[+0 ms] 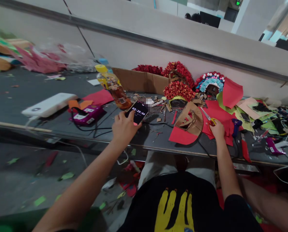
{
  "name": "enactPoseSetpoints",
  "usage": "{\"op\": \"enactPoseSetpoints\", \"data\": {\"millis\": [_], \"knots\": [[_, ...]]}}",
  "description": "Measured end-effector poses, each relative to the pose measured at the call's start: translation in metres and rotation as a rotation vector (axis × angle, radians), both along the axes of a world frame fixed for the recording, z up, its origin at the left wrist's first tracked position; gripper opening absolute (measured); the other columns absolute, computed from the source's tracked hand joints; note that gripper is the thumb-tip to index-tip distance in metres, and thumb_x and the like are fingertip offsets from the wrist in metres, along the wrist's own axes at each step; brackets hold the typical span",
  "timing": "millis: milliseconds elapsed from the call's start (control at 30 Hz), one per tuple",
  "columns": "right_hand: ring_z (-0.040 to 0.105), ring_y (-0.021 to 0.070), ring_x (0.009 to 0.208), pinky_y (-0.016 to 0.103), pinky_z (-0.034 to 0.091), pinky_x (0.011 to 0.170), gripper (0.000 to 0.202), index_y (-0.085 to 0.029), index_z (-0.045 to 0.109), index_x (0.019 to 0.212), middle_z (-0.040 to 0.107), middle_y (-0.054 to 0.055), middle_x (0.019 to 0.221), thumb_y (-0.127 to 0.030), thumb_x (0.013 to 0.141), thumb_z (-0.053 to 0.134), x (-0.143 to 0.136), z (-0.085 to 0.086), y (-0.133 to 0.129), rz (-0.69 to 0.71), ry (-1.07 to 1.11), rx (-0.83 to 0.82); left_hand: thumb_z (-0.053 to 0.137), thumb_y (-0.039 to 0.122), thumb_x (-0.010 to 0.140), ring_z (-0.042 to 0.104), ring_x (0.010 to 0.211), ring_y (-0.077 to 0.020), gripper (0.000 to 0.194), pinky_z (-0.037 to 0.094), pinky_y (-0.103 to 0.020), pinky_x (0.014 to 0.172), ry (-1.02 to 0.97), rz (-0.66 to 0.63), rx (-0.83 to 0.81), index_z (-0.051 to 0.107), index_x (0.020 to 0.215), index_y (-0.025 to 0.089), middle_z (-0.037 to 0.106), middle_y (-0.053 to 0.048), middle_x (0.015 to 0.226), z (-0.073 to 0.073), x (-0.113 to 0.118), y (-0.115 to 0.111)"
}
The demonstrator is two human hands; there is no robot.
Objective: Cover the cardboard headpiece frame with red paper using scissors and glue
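My left hand [124,127] is at a dark phone [140,111] whose lit screen reads 03:20:04. The index finger touches the screen and the thumb lies along the lower edge; the other fingers are curled at its left side. My right hand [217,129] is closed around yellow-and-red-handled scissors [212,122], their blades pointing up and left over red paper sheets [220,113]. Between my hands lies a piece of brown cardboard [197,116] on a red sheet [182,136]. Behind it are red crumpled-paper decorations [179,91].
A tilted bottle [117,91], a purple device [88,115] and a white power bank [49,104] stand left. A cardboard strip [141,80] leans at the back. Cables, a purple tool [236,125] and scraps lie at right. Another person's arm [267,201] shows lower right.
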State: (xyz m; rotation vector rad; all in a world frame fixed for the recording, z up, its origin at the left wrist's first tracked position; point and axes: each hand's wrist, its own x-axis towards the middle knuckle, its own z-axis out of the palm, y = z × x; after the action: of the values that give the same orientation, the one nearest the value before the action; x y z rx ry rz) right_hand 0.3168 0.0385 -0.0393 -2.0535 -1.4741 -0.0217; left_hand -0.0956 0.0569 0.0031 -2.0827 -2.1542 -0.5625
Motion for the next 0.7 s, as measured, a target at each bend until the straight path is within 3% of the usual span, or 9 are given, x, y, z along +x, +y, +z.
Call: {"op": "enactPoseSetpoints", "data": {"millis": [267, 433, 700], "knots": [[0.062, 0.0240, 0.095, 0.033, 0.048, 0.080, 0.047, -0.019, 0.066, 0.107, 0.067, 0.011, 0.108, -0.050, 0.072, 0.065, 0.002, -0.003, 0.001, 0.016, -0.004, 0.006, 0.058, 0.039, 0.078, 0.046, 0.108, -0.0412, 0.056, 0.044, -0.044, 0.077, 0.022, 0.013, -0.023, 0.047, 0.127, 0.016, 0.049, -0.024, 0.119, 0.004, 0.000, 0.004], [0.061, 0.0251, 0.098, 0.034, 0.048, 0.082, 0.047, -0.018, 0.066, 0.104, 0.067, 0.012, 0.109, -0.050, 0.070, 0.066, 0.002, -0.003, 0.001, 0.025, 0.011, 0.022, 0.060, 0.044, 0.076, 0.048, 0.107, -0.0402, 0.064, 0.046, -0.045, 0.075, 0.034, 0.037, -0.117, 0.044, 0.130, 0.015, 0.051, -0.021, 0.116, 0.008, -0.002, 0.007], [0.061, 0.0262, 0.098, 0.036, 0.048, 0.082, 0.047, -0.019, 0.066, 0.107, 0.067, 0.012, 0.109, -0.050, 0.071, 0.066, 0.001, 0.000, 0.001, 0.001, 0.014, -0.036, 0.060, 0.054, 0.073, 0.050, 0.110, -0.0437, 0.077, 0.044, -0.050, 0.081, -0.033, 0.086, -0.294, 0.043, 0.133, 0.010, 0.052, -0.027, 0.119, 0.004, -0.010, 0.021]]}}
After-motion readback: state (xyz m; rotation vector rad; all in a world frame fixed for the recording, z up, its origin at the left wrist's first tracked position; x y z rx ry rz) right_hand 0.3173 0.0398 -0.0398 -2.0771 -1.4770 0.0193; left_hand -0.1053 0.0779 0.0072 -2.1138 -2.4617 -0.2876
